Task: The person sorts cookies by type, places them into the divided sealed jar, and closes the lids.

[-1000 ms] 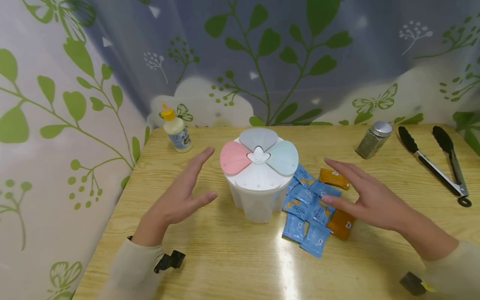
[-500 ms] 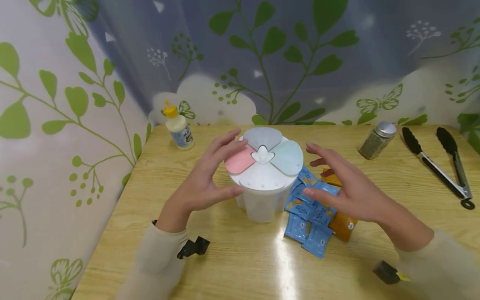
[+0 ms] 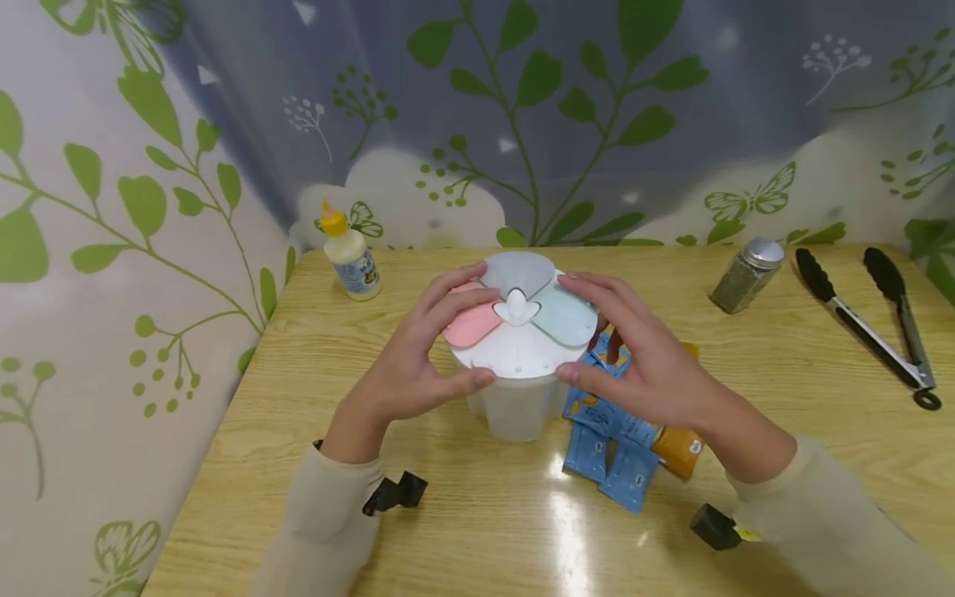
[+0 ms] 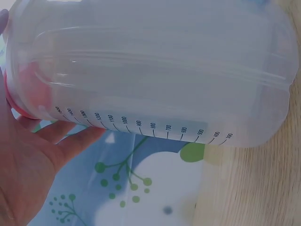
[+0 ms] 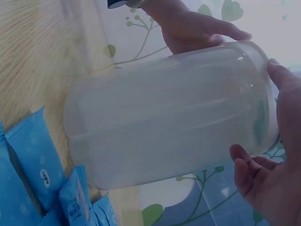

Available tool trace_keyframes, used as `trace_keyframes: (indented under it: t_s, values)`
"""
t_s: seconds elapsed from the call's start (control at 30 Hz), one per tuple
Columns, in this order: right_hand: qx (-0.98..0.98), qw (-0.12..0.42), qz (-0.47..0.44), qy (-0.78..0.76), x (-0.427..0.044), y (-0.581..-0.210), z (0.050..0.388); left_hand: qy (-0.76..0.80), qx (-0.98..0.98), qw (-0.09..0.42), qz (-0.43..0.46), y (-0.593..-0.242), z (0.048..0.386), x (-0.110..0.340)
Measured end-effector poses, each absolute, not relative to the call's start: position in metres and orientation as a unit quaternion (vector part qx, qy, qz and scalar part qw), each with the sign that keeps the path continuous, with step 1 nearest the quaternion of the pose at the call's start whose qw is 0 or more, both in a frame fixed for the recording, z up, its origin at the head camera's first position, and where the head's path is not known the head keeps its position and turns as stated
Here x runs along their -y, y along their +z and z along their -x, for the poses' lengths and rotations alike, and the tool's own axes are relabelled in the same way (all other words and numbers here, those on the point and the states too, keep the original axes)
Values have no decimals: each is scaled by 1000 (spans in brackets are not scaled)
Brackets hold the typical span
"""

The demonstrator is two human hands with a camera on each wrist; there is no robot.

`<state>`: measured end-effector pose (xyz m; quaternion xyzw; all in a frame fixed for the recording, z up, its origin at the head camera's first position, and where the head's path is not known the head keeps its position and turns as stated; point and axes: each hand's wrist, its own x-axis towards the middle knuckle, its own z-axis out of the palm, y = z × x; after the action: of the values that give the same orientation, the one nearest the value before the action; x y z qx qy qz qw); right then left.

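Note:
A translucent container [image 3: 517,412] with a white lid [image 3: 515,355] bearing pink, grey and green petal flaps stands upright. My left hand [image 3: 406,365] grips the lid's left side, fingers over the pink flap and thumb at the front rim. From the right, my right hand [image 3: 645,356] holds the lid, some fingertips on the green flap [image 3: 567,313] and thumb on the front edge. Black volume marks run along the container [image 4: 164,84] in the left wrist view. Both hands are round its top end in the right wrist view, where its wall [image 5: 164,122] looks cloudy.
Blue packets [image 3: 627,473] and orange packets [image 3: 679,452] lie right of the container, partly under my right hand. A yellow-capped bottle [image 3: 354,269] stands at the back left. At the back right are a shaker jar [image 3: 746,278] and black-tipped tongs [image 3: 873,336].
Both hands have moved inward from either side of the container and now grip its lid. The container stays in place.

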<state>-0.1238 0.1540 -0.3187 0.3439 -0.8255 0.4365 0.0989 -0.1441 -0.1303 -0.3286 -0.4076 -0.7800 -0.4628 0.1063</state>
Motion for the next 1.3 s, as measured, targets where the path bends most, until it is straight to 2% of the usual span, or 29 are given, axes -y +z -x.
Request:
trace_keyframes:
  t_s: [0.2,0.57,0.97,1.3]
  values:
    - [819,112,-339,450,-153,-320,126,-459,780,124,407,-328,146,129]
    - [817,96,-326,466,-151,-318,129,-464,781,126,398,-327,144,128]
    - [780,2,-213,588,-137,-303,127,-496,779,150,352,-325,140,119]
    - [769,-4,-165,617,-139,-302,131,-518,781,132,324,-323,140,119]
